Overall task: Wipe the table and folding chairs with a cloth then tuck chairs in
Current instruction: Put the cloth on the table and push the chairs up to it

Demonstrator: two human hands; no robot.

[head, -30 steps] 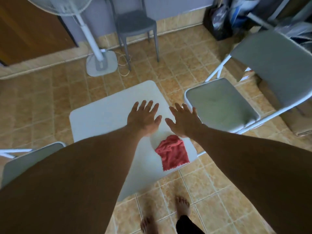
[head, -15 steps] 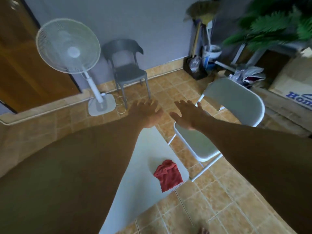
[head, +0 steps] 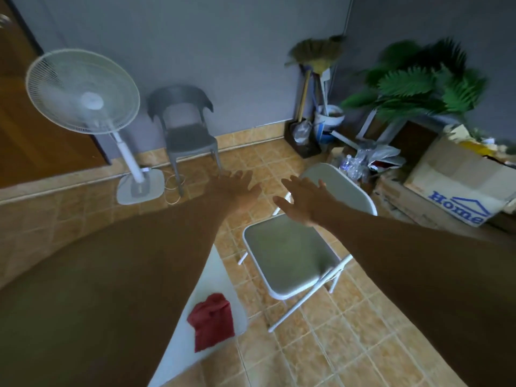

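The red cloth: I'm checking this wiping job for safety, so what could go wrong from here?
1. The red cloth lies near the table corner, so a careless grab might knock it to the floor.
2. The folding chair stands close beside the table; the right hand hovers above it, so a forearm could bump it.
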